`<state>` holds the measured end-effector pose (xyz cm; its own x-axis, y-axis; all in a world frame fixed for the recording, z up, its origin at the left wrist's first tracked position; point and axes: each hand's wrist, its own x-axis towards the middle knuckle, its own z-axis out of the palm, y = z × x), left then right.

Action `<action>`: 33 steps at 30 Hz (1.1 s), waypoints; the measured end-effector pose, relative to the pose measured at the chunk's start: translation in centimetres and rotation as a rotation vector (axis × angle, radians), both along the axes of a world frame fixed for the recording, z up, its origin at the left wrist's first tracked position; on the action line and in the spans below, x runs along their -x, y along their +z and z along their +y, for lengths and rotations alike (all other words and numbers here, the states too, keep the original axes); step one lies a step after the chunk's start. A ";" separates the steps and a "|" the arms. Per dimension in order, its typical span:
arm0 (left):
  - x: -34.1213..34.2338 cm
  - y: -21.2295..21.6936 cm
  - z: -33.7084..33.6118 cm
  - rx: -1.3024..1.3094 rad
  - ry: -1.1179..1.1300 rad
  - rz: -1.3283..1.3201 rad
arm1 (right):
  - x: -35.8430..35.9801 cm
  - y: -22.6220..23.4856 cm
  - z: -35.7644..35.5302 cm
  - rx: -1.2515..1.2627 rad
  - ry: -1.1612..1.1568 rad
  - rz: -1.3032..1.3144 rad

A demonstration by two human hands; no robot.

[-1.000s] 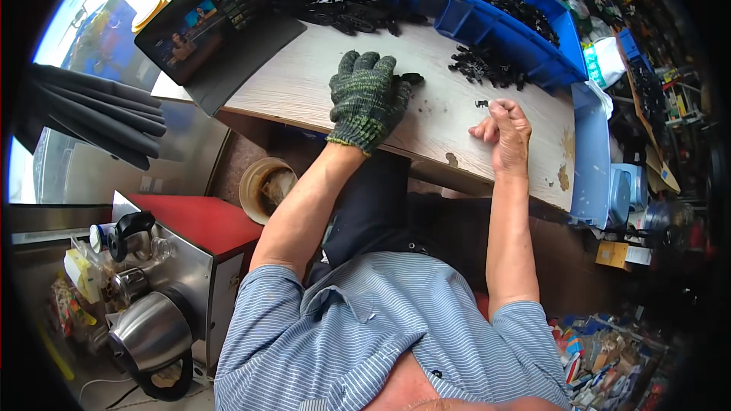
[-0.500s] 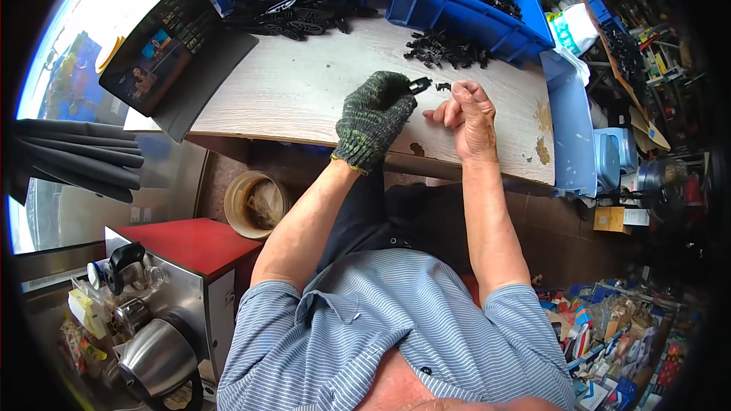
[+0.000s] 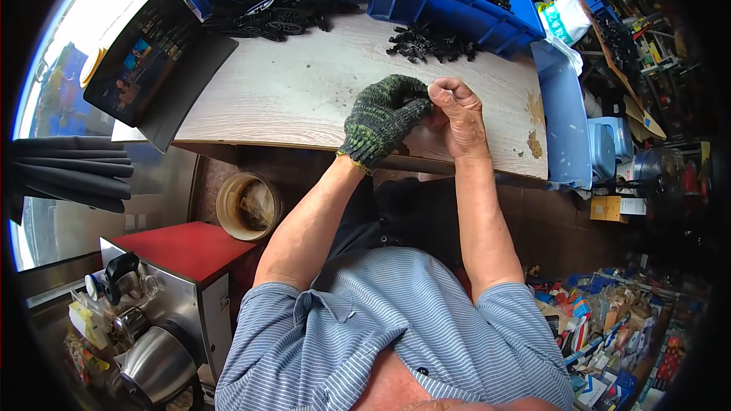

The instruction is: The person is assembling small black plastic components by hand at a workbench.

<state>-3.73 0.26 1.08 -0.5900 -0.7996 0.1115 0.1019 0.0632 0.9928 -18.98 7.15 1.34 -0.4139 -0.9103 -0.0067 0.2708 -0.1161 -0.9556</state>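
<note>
Where gloved left hand [image 3: 381,116] meets bare right hand [image 3: 455,106], both grips curled shut; contents hidden.

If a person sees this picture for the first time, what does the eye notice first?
First the two hands meeting at the middle of the wooden table: the left hand in a dark green knitted glove, the right hand bare and closed. Behind them lie small black parts before a blue bin.
</note>
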 end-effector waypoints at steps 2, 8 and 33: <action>0.0 -0.1 -0.3 0.021 -0.008 -0.001 | 0.2 -0.1 -0.1 -0.011 0.003 -0.007; -0.4 0.0 -0.7 -0.055 -0.035 -0.020 | 0.4 0.4 -0.3 -0.044 0.070 -0.011; -1.1 0.8 0.0 -0.356 0.037 0.185 | -0.8 0.9 -0.9 -0.112 0.097 0.186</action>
<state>-2.64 0.23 1.84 -0.5557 -0.8280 -0.0745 0.2851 -0.2739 0.9185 -18.14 6.23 2.27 -0.3278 -0.9439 -0.0415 0.0939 0.0111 -0.9955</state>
